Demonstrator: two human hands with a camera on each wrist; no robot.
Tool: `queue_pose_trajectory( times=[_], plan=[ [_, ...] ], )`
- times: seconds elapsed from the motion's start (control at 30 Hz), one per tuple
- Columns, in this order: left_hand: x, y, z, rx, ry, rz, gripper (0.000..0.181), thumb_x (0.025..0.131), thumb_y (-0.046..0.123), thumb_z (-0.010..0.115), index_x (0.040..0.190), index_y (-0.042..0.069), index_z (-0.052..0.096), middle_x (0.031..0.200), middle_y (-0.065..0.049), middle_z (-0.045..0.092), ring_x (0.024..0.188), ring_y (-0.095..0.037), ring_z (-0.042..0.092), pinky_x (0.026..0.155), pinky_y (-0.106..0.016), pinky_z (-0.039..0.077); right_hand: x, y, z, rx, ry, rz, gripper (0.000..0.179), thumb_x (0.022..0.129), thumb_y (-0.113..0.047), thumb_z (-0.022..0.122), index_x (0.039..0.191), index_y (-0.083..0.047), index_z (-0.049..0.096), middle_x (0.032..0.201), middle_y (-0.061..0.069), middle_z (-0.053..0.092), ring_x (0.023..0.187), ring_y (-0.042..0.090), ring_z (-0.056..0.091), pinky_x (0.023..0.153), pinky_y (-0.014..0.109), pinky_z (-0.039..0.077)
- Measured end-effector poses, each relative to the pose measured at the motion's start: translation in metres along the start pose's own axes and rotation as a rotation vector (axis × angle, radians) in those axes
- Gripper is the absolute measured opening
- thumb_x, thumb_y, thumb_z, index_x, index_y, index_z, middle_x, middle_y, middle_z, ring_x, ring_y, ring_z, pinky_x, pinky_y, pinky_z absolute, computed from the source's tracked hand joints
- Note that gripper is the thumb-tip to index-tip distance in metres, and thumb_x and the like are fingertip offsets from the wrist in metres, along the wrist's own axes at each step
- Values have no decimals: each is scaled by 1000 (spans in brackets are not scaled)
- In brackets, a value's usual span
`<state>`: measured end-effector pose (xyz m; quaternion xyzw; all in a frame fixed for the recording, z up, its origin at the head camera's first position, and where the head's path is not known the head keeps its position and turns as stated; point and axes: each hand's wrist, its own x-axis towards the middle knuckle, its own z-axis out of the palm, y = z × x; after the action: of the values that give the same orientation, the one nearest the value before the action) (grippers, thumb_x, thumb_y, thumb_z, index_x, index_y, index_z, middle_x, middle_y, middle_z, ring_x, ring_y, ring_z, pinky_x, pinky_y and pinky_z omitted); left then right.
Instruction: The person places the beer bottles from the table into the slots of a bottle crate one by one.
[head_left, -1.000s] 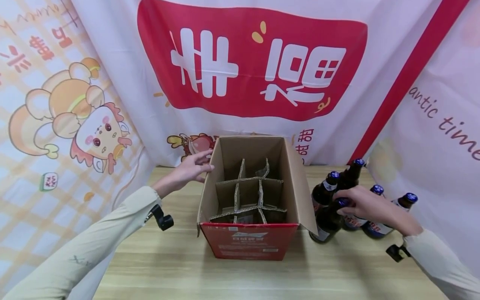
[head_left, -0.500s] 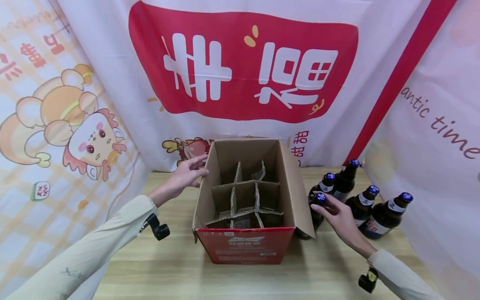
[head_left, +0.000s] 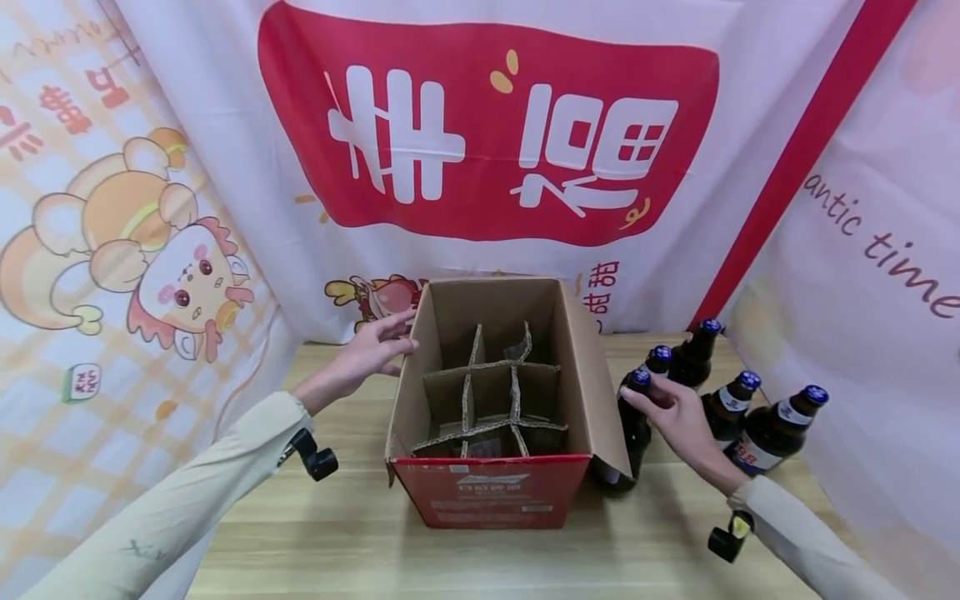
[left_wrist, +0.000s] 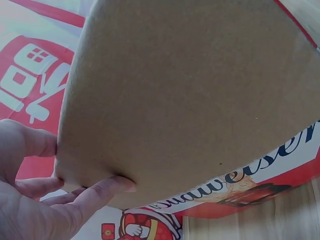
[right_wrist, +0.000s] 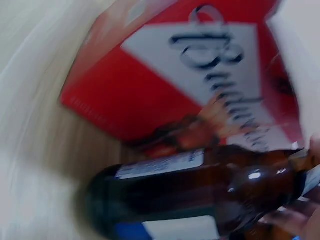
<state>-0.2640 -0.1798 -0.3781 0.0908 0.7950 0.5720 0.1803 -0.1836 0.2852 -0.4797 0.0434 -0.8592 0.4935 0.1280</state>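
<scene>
A tall cardboard beer box (head_left: 491, 496) stands open-topped, with cardboard dividers (head_left: 491, 362) forming cells inside. My left hand (head_left: 360, 358) holds its left rim. In the left wrist view, one fingertip presses into the brown flap (left_wrist: 190, 90) while other fingers meet its edge. To the right of the box, my right hand (head_left: 682, 425) pinches a dark beer bottle (head_left: 636, 429) by the neck, just under its blue cap. The bottle leans slightly, close to the right flap (head_left: 600, 387); the right wrist view shows it beside the red box wall, blurred.
Several more capped beer bottles stand at the right, among them one bottle (head_left: 780, 429) nearest the right curtain and another bottle (head_left: 692, 358) at the back. Printed curtains (head_left: 487, 125) close off the back and sides. The wooden table (head_left: 495, 562) extends in front of the box.
My right hand has carried the pinched bottle left, away from the other bottles and up to the box's right flap. My left hand stays at the left rim; the view shifted slightly.
</scene>
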Motion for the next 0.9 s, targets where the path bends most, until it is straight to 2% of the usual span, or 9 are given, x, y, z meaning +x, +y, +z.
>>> queue_pose_trajectory(
  times=[0.1,0.17,0.27,0.33,0.53,0.77,0.9],
  plan=[
    [1,1,1,-3,-2,7,70,106,13,58,167,10,24,158,-29,42,140,-46,50,94,-46,63,5,-16,-14,-4,-28,61,38,98,-31,76,93,4,63,64,-6,40,55,6,39,50,23,39],
    [1,1,1,0,3,11,70,106,14,58,167,11,25,158,-28,42,140,-46,50,94,-47,63,9,-29,-26,8,-44,89,38,99,-35,75,93,1,64,65,-6,47,57,7,41,51,24,41],
    [4,1,0,-6,3,18,69,106,14,58,167,11,25,159,-28,41,140,-46,50,95,-48,63,16,-48,-43,11,-58,113,35,99,-40,73,104,-5,71,70,-9,58,60,8,49,51,25,45],
    [5,0,0,-13,0,15,69,107,14,58,167,11,25,160,-28,40,141,-46,50,95,-48,63,20,-60,-54,4,-72,110,37,99,-41,72,114,-7,74,80,-10,69,67,9,55,55,25,49],
    [3,-5,0,-27,21,21,68,106,11,56,167,10,24,161,-29,40,141,-48,49,96,-48,62,36,-93,-78,9,-85,76,41,101,-37,71,127,-5,73,99,-9,77,83,9,68,71,23,61],
    [3,-5,4,-1,37,30,66,107,11,53,167,9,25,160,-30,40,138,-49,52,93,-47,64,49,-127,-99,16,46,35,41,99,-31,74,130,-3,72,98,-20,76,89,5,70,77,15,61],
    [2,-3,6,6,52,14,65,107,12,54,167,11,27,161,-28,41,137,-49,53,92,-47,64,57,-147,-102,32,156,-10,39,99,-31,74,130,-7,72,98,-15,75,89,10,67,79,12,58]
  ],
)
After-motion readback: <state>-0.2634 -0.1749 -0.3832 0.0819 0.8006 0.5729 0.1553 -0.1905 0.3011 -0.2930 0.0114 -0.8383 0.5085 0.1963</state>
